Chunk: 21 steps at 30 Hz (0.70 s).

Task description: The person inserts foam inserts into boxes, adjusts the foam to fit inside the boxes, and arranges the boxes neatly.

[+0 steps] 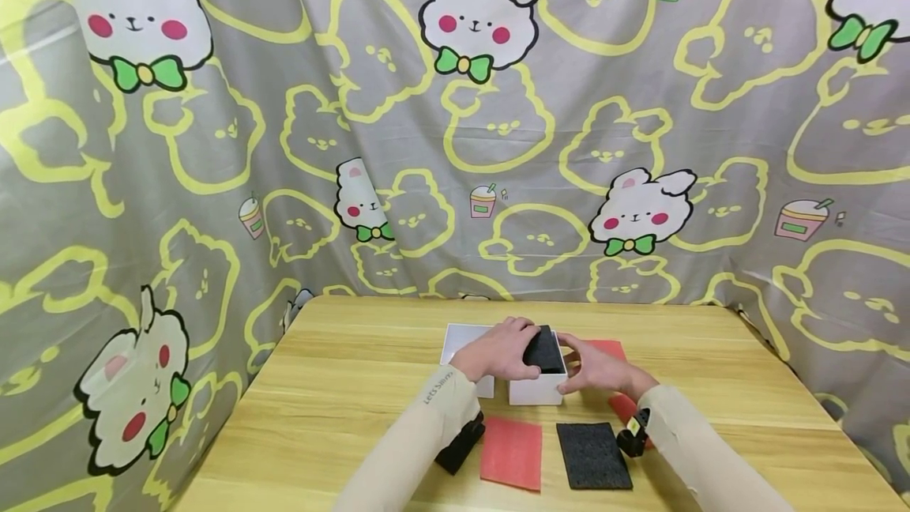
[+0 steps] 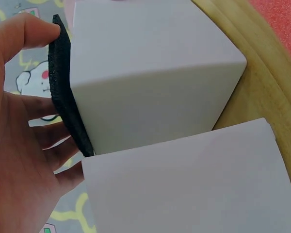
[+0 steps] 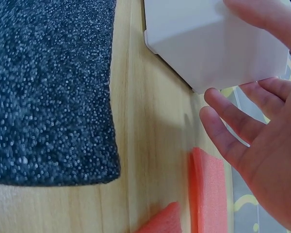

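A white box (image 1: 536, 390) stands on the wooden table, its open top facing up. At that top my left hand (image 1: 498, 350) pinches a black foam sheet (image 1: 545, 348), thumb on one edge and fingers behind it. In the left wrist view the black foam sheet (image 2: 62, 82) lies along the side of the white box (image 2: 150, 111). From the right, my right hand (image 1: 603, 370) holds the box by its side. The right wrist view shows the thumb across one face of the white box (image 3: 213, 53) and fingers at its edge.
Another white box (image 1: 465, 333) stands left, partly hidden by the left hand. Nearer lie a red foam sheet (image 1: 510, 453) and a black foam piece (image 1: 596, 457). More red foam (image 1: 613, 349) lies behind the right hand. A patterned curtain (image 1: 455, 141) surrounds the table.
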{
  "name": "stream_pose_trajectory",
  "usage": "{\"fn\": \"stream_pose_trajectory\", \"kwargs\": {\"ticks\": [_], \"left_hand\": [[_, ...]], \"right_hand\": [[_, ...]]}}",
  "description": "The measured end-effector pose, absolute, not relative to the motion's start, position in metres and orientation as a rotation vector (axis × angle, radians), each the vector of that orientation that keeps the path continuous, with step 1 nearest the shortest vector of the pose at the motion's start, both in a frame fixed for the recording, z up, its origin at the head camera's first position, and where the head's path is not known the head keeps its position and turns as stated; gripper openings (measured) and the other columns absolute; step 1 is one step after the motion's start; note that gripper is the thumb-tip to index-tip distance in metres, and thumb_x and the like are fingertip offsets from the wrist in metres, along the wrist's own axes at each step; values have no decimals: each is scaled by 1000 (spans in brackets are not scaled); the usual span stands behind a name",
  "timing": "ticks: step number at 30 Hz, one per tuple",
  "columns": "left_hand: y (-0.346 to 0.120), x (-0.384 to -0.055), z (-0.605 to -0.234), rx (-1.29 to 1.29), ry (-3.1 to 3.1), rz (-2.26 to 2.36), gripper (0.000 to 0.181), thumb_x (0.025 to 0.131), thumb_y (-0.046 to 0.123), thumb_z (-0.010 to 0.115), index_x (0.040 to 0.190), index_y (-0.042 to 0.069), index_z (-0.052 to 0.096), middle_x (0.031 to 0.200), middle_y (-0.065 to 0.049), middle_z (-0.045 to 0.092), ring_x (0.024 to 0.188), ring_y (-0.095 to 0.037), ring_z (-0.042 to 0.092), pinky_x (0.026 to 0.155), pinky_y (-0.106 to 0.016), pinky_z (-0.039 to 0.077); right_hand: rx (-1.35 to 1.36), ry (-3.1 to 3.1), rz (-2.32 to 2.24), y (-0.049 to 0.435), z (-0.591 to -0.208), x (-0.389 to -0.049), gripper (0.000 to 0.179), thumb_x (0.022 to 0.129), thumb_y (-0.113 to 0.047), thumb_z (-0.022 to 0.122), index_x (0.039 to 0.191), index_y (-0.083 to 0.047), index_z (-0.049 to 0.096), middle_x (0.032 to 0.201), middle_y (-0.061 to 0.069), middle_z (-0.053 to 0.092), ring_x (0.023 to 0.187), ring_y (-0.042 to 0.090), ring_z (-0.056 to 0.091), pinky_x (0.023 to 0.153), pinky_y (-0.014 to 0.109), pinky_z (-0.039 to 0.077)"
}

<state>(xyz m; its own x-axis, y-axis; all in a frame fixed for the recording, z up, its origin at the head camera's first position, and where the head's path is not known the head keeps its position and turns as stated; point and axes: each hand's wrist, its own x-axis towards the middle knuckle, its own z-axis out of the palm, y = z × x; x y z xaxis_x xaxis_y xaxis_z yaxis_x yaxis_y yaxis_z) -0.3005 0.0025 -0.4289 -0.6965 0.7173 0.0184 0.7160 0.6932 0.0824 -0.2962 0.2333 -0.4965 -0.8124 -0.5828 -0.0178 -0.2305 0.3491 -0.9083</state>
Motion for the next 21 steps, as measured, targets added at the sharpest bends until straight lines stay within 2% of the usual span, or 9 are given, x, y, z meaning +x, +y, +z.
{"fn": "stream_pose_trajectory", "kwargs": {"ticks": [21], "left_hand": [[9,-304,-439,1229,2870,199,69,82,47,63,139,13,45,137,-2,44,115,-16,43,87,-26,41]], "right_hand": [[-708,2324,-1409,231,-493,-293,97,75,-11,80,148,1,17,141,26,32,109,35,52,78,36,50]]}}
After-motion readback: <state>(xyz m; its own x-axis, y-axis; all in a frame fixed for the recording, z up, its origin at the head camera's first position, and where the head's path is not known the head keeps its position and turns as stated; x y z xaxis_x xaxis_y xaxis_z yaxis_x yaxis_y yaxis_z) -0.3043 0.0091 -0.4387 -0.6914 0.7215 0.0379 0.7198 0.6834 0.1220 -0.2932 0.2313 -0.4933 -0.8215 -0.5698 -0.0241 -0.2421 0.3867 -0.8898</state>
